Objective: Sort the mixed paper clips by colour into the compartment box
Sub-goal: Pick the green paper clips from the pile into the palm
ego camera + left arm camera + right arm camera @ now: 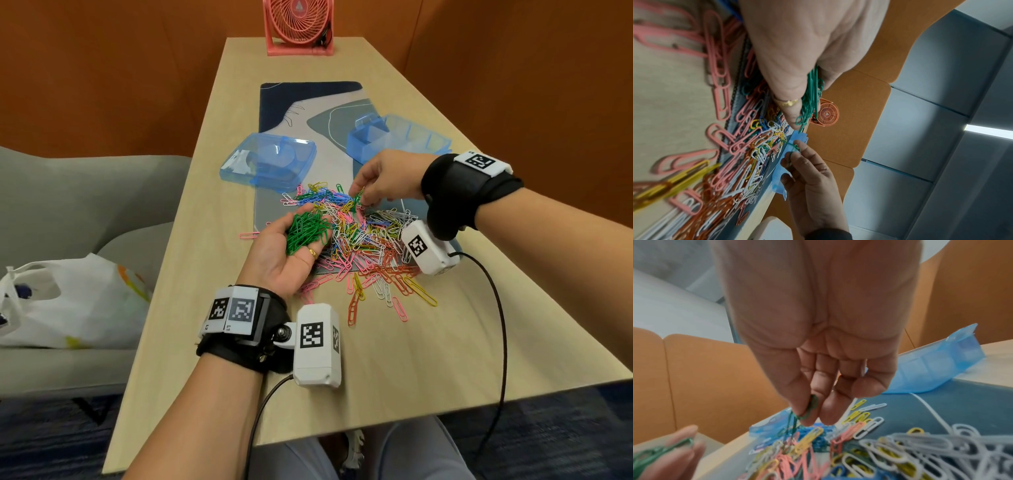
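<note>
Risk notes, green pass. Left hand (291, 250) lies palm-up over the near-left edge of the mixed pile (363, 240), fingers curled loosely round a bundle of green clips (306, 231). Right hand (387, 178) pinches a green clip (811, 405) between thumb and forefinger at the far side of the pile; other green clips dangle tangled below it.

Compartment box (400, 137) sits open on the desk mat (308, 99), behind the right hand; its visible compartments look empty. Detached lid (270, 164) lies to the left.

Likely failures:
- hooked clips of other colours ride along with the pinched one;
- the open left palm is heaped, so a tilt or bump probably spills green back into the pile;
- strays near the table (376, 377) edge could get swept off by a wrist unit or cable.
</note>
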A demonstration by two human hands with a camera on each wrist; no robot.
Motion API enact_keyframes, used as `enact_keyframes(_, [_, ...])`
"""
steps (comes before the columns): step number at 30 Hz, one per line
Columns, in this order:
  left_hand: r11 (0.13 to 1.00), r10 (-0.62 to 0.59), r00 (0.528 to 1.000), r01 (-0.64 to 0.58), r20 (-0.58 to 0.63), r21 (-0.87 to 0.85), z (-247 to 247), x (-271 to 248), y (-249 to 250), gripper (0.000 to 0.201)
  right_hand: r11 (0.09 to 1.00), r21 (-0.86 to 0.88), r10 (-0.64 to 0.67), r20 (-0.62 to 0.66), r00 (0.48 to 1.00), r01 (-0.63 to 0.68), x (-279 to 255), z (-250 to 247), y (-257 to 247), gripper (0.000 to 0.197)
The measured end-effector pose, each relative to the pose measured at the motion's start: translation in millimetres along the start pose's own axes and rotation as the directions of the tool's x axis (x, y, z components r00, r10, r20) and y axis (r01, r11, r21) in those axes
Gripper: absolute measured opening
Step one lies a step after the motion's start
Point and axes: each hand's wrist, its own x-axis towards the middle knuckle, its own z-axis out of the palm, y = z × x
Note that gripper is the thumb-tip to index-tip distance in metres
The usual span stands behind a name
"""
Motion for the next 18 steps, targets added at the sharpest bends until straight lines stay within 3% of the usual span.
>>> enact_keyframes(5, [1.0, -0.002, 1.0, 0.002, 0.003, 0.005, -1, 2, 0, 0.03, 0.996, 0.072, -0.06, -0.006, 0.998, 0.06, -4, -7, -6, 0.012])
enact_keyframes(13, [1.0, -0.004, 1.0, 0.004, -0.01, -0.009, 0, 3, -2, 0.03, 0.959, 0.163, -0.251, 0.112, 0.962, 0.231, -21, -2, -51, 0.009])
enact_keyframes(16, [1.0, -0.007, 1.0, 0.007, -0.008, -0.027, 0, 2, -1, 0.033, 0.946, 0.241, -0.237, 0.06, 0.97, 0.217, -19, 1, -55, 0.013])
enact_keyframes(18, [1.0, -0.01, 1.0, 0.01, -0.013, -0.013, 0, 1, -1, 0.033, 0.964, 0.191, -0.191, 0.012, 0.981, 0.185, -16, -1, -50, 0.013])
